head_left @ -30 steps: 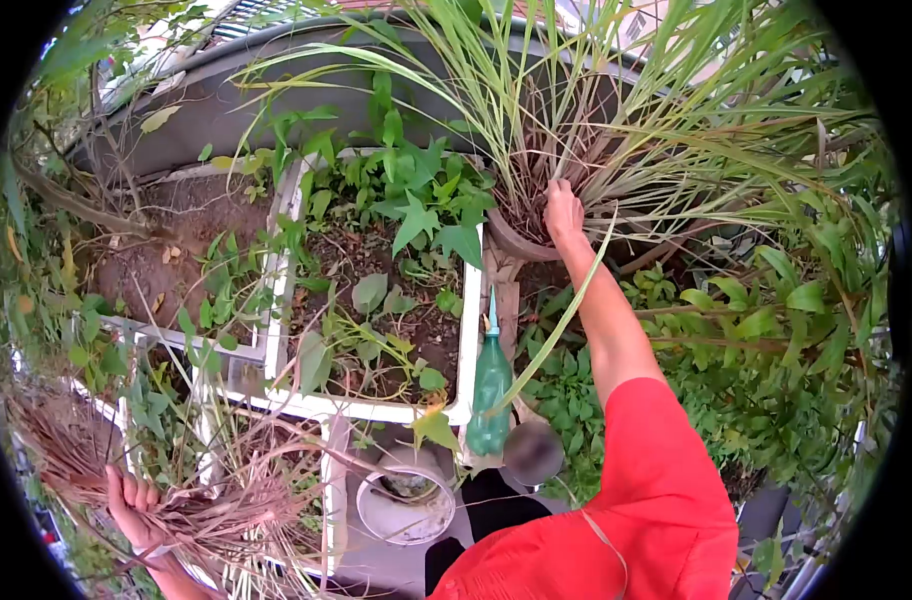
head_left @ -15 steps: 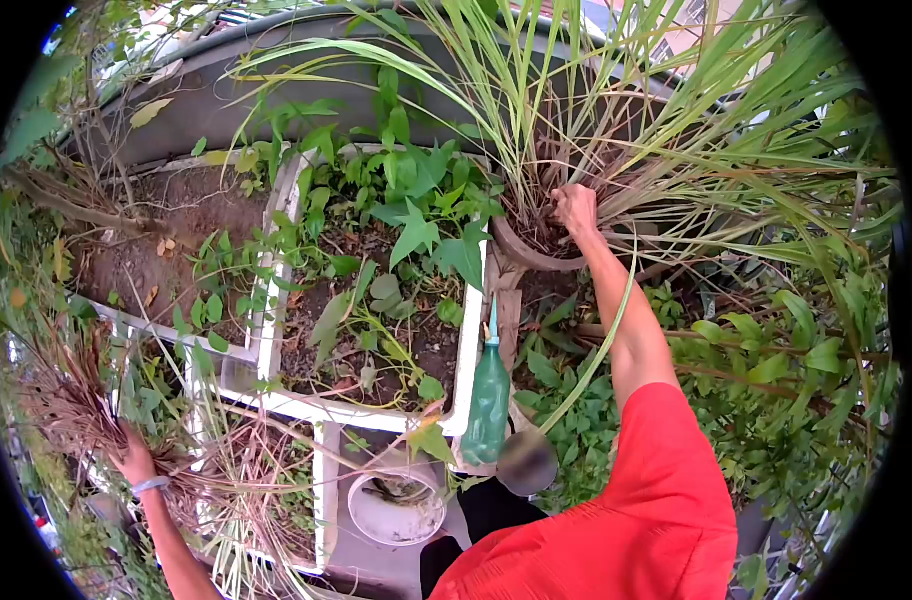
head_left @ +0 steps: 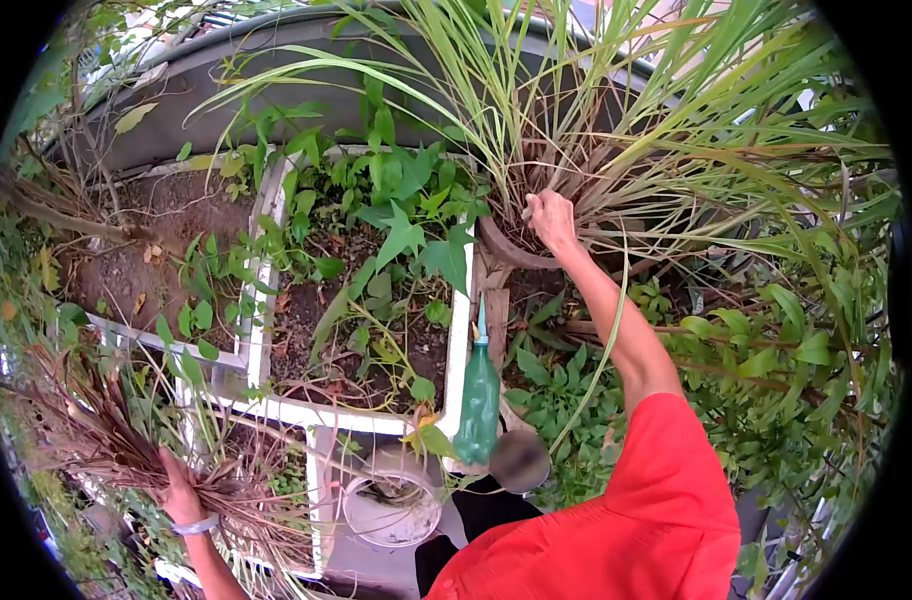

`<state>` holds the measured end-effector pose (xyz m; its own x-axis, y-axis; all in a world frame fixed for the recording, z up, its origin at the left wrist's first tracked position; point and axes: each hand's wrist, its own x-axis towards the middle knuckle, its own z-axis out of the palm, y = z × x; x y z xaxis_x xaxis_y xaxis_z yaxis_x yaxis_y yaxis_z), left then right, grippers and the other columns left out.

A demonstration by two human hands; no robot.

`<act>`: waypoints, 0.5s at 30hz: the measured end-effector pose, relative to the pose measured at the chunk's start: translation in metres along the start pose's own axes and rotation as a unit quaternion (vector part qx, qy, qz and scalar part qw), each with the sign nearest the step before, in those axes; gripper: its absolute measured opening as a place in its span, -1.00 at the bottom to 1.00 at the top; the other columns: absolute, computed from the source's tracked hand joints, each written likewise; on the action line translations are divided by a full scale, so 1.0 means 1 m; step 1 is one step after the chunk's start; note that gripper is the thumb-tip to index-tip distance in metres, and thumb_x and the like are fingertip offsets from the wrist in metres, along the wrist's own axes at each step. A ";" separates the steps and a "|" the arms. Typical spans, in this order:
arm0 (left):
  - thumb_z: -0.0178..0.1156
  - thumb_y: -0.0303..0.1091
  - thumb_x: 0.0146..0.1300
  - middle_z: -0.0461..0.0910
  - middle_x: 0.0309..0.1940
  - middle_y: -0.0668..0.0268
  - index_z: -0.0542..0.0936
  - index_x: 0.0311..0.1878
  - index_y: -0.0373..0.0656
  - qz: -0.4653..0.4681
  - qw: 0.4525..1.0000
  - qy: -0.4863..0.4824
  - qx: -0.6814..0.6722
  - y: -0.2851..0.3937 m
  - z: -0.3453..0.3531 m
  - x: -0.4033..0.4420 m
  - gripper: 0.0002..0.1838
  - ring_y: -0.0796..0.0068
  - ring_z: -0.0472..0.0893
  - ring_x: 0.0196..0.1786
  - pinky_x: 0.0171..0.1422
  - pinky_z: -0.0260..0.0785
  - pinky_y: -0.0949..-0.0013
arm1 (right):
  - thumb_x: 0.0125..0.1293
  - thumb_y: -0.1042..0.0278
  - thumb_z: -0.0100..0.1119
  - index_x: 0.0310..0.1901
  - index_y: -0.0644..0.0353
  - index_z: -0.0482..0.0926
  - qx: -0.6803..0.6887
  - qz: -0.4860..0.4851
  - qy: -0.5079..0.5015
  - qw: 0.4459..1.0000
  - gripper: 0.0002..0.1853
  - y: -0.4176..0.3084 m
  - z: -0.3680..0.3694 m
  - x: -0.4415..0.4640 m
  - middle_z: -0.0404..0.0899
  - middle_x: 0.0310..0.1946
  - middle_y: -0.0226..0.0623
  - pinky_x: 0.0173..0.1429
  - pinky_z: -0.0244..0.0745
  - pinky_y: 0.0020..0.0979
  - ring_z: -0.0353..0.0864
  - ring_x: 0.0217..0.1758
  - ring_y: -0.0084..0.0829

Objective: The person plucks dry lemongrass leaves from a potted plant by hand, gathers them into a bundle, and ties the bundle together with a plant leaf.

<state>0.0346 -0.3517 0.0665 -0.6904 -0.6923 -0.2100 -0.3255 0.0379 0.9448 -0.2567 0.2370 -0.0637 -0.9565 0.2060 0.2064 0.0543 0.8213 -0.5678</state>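
Nearest is the red shirt (head_left: pixel 616 510), right arm stretched out from it, elbow slightly bent. Left arm's down low, and the left hand (head_left: pixel 179 490) is clamped around a messy bundle of dry leaves (head_left: pixel 111 425), brown, papery and stringy, ends sticking out both sides. There's a pale band (head_left: pixel 196 525) on that wrist.

Between the arms there's a round whitish bucket (head_left: pixel 391 520) with a grubby inside, then a green see-through plastic bottle (head_left: pixel 478 405) with a pointy pale-blue tip, just beside a white-rimmed planter box (head_left: pixel 454 380) full of dark crumbly soil and leafy vines (head_left: pixel 401 235).

Farther out, the right hand (head_left: pixel 552 220) has its fingers curled at the base of the tall grass (head_left: pixel 566 110), right by the rim of its round pot (head_left: pixel 511 248); can't tell if it's pinching anything. One long blade crosses the forearm, and others crowd over the pot. Curved grey wall (head_left: pixel 216 100) behind.
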 end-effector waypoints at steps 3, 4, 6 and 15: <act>0.05 -0.35 0.22 0.46 -0.21 0.23 0.31 0.08 -0.27 0.076 0.987 0.018 0.144 -0.048 -0.034 0.009 -0.62 0.54 0.47 -0.27 -0.27 0.29 0.58 | 0.11 0.44 0.00 -0.45 0.35 0.40 -0.057 -0.053 0.030 0.997 -0.87 0.009 0.004 -0.022 0.48 -0.54 0.02 -0.34 0.39 -0.17 0.52 -0.47 -0.08; 0.03 -0.37 0.23 0.45 -0.10 0.19 0.28 0.13 -0.29 0.081 0.985 0.021 0.152 -0.047 -0.030 0.006 -0.58 0.51 0.48 -0.17 -0.18 0.31 0.56 | 0.05 0.50 0.02 -0.43 0.33 0.41 -0.079 -0.089 0.056 0.991 -0.92 -0.001 -0.008 -0.023 0.48 -0.44 0.06 -0.27 0.39 -0.10 0.49 -0.37 0.05; 0.01 -0.39 0.24 0.40 0.01 0.18 0.24 0.17 -0.32 0.048 0.996 0.003 0.080 -0.051 -0.023 -0.006 -0.56 0.47 0.44 -0.04 -0.03 0.28 0.50 | 0.00 0.58 -0.02 -0.39 0.29 0.39 -0.184 -0.104 0.012 0.977 -0.91 -0.012 -0.026 -0.016 0.46 -0.41 -0.03 -0.30 0.43 -0.13 0.50 -0.35 0.00; 0.00 -0.36 0.22 0.36 0.05 0.04 0.33 0.06 -0.41 0.101 0.916 -0.056 0.384 -0.064 -0.005 -0.034 -0.61 0.17 0.35 0.11 0.24 0.06 0.25 | -0.03 0.61 -0.02 -0.39 0.34 0.40 -0.291 -0.082 0.070 0.951 -0.89 0.012 -0.069 0.027 0.46 -0.39 0.05 -0.29 0.48 -0.14 0.54 -0.35 -0.01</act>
<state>0.0817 -0.3343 0.0146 -0.8348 -0.5383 -0.1159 -0.5125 0.6826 0.5210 -0.2624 0.2890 -0.0104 -0.9205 0.0860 0.3813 0.0973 0.9952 0.0104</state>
